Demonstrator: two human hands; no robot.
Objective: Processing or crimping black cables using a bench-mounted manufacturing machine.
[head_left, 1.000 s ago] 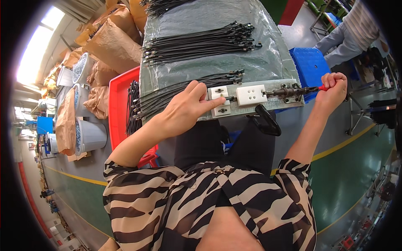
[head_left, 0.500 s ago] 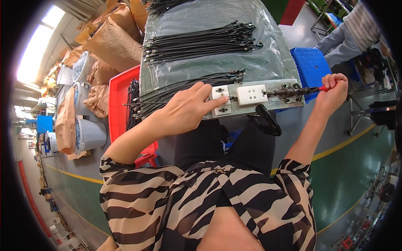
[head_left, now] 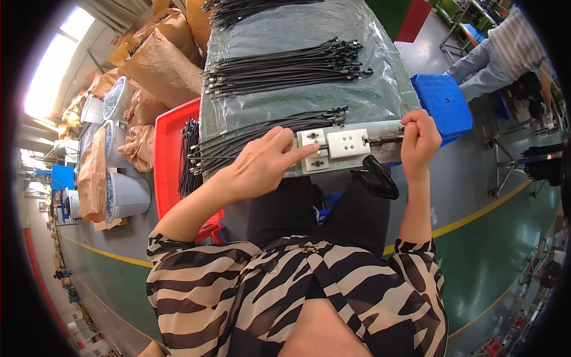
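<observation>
The white block jig (head_left: 333, 146) sits at the counter (head_left: 380, 95) near edge. Left hand (head_left: 262, 166) fingers press it — right hand (head_left: 419, 140) clenched on its lever at 3 o'clock. Black cables (head_left: 285, 65) crowd 12 o'clock; red bin (head_left: 169, 154) at 9.

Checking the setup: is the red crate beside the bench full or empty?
Cannot tell how full. The red crate holds black cables along its bench side, but the bench hides the rest.

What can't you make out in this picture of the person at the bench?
Head view:
- Lever handle: hidden inside the right hand.
- Cable end at the white fixture block: covered by the left hand.
- Red crate: partly under the table; contents unclear.
- Pail contents: too small.
</observation>
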